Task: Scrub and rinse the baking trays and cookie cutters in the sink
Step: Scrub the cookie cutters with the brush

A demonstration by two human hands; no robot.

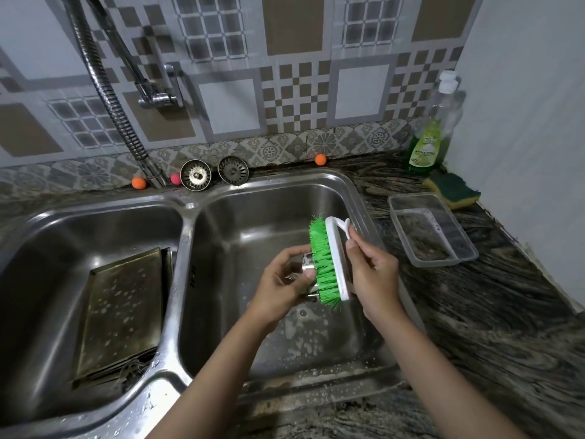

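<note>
Over the right sink basin [272,217], my left hand [281,286] grips a small shiny metal cookie cutter [306,262], mostly hidden by my fingers. My right hand [373,274] holds a scrub brush [329,261] with a white back and green bristles by its handle. The bristles press against the cutter. Soapy baking trays [123,315] lie stacked in the left basin [63,236], with a few thin metal pieces at their front edge.
A hose tap [104,90] hangs over the sink divider. Two sink strainers [215,174] and small orange and pink balls sit on the back ledge. On the counter to the right are a clear plastic container [433,229], a sponge [452,188] and a dish soap bottle [433,131].
</note>
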